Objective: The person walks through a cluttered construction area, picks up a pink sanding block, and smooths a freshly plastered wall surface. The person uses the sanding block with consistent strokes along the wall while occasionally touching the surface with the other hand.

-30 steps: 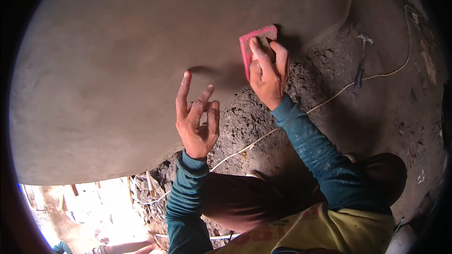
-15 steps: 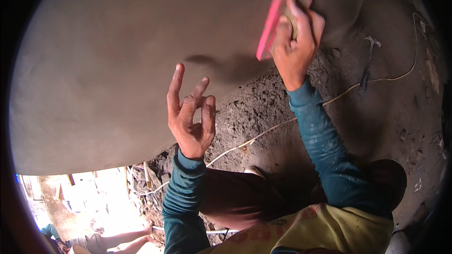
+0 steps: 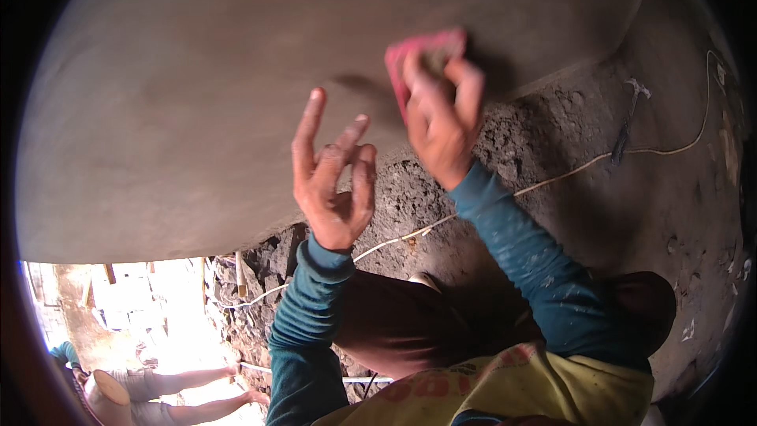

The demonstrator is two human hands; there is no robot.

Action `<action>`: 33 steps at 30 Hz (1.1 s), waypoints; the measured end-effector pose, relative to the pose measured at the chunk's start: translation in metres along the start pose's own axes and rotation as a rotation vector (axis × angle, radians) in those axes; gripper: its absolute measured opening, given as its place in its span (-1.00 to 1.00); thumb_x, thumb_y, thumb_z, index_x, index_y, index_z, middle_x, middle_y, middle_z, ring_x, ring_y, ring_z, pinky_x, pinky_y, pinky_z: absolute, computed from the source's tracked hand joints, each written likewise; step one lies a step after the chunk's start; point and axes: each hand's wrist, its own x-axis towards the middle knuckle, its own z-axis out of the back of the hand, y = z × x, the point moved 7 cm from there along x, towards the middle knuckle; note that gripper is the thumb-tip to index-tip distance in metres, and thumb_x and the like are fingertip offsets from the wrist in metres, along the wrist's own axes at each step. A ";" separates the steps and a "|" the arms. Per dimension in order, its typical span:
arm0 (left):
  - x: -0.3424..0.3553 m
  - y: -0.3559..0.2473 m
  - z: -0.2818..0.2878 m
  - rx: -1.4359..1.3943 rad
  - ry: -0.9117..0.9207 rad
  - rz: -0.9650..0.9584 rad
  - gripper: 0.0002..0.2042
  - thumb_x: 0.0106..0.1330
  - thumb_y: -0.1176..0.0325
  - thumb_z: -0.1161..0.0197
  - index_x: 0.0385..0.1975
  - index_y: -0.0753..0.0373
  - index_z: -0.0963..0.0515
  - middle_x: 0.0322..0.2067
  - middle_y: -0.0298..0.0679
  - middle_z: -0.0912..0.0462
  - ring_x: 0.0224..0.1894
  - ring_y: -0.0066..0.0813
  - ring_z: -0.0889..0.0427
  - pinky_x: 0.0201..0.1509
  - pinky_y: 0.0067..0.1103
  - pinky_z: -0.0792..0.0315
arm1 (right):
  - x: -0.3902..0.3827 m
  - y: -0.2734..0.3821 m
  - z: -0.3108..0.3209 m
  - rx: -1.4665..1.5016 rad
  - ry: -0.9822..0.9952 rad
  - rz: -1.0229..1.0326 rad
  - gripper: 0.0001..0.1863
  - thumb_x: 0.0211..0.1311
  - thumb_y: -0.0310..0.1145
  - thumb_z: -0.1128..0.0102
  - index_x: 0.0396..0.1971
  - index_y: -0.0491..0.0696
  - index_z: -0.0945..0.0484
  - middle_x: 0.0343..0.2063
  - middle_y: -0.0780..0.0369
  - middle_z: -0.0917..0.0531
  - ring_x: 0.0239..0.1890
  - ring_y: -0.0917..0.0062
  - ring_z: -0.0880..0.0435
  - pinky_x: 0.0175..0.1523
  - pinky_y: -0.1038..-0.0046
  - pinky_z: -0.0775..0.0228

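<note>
My right hand (image 3: pixel 443 122) grips a pink plastering float (image 3: pixel 397 71) by the handle on its back. The float is against or very near a smooth grey plastered wall (image 3: pixel 197 110); the exact contact is hidden, and motion blurs it. Below and left of it, my left hand (image 3: pixel 333 181) is raised with nothing in it. Its index finger points up, while the other fingers are partly bent and apart. A shadow falls on the wall between the two hands.
Rough rubbly ground (image 3: pixel 505 138) runs along the wall's lower edge. A pale cable (image 3: pixel 560 179) crosses it, passing a claw hammer (image 3: pixel 628 118) at the right. Another person's bare legs (image 3: pixel 201 383) show at the lower left, beside bright daylight.
My right hand has swept the float left and downward across the wall. My left hand has shifted slightly right and up, still empty. The view has also shifted a little.
</note>
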 end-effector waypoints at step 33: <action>-0.017 0.001 0.047 0.127 -0.246 -0.107 -0.63 0.57 0.38 -0.19 0.27 0.41 -0.58 0.51 0.24 -0.23 -0.32 -0.46 -0.81 -0.17 -0.53 -0.71 | -0.040 0.074 -0.073 0.266 0.411 -0.029 -0.79 0.49 -0.35 -0.22 0.03 0.11 -0.72 -0.11 0.22 -0.68 -0.16 0.37 -0.72 -0.11 0.23 -0.60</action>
